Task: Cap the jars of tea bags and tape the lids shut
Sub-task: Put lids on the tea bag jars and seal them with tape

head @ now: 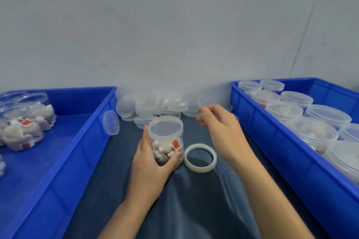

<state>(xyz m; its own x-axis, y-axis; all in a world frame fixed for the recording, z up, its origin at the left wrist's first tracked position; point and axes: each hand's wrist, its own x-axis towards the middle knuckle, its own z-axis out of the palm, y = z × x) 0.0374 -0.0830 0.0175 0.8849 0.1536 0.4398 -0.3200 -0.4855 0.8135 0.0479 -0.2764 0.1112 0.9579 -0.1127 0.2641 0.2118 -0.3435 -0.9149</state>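
Clear capped jar (165, 139) in left hand's (149, 167) grip.

Beyond my grip, a plain grey wall (174, 25) rises behind the counter (194, 209), which wears a dark blue cloth.

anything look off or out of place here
One loose lid stands on edge against the outer wall of the left blue bin, apart from the lid pile by the wall, which is itself a jumble, some lids tilted. Nothing looks spilled or broken.
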